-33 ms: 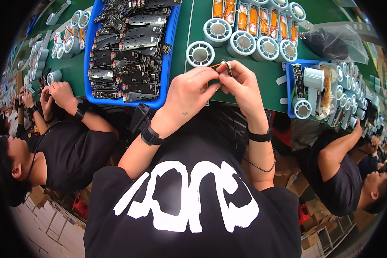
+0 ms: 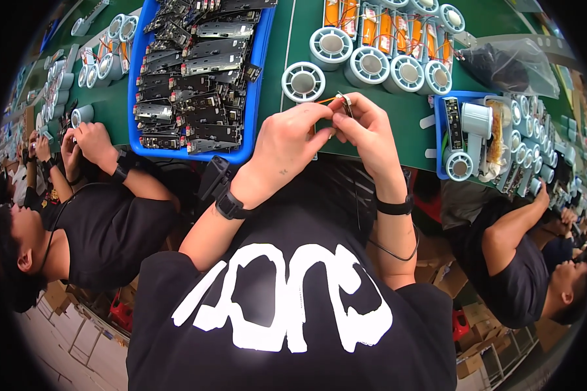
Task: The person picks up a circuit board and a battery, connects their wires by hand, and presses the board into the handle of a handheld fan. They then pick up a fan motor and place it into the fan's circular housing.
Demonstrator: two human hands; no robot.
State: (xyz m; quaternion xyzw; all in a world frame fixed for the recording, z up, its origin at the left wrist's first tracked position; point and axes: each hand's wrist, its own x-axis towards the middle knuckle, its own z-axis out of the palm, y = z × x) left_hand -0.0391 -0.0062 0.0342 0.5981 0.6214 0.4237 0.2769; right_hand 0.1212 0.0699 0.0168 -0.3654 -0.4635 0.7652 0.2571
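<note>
Just off the table's near edge, my left hand (image 2: 292, 135) and my right hand (image 2: 370, 140) meet, fingers closed in pinches. Between the right fingertips is a small part (image 2: 346, 103) with a silver edge and a dark side, seen nearly edge-on; its kind does not show. A thin orange wire (image 2: 326, 100) runs from the left fingertips to it. My left fingers hide the rest of what they hold. Beyond the hands stands a light-blue round housing (image 2: 303, 82) with a slotted rim and grey centre.
A blue tray (image 2: 132, 124) full of black circuit-board assemblies lies at left. Light-blue housings with orange battery cells (image 2: 385, 32) stand at the back. A blue bin (image 2: 441, 153) and a clear bag (image 2: 515, 65) are at right. Co-workers sit on both sides.
</note>
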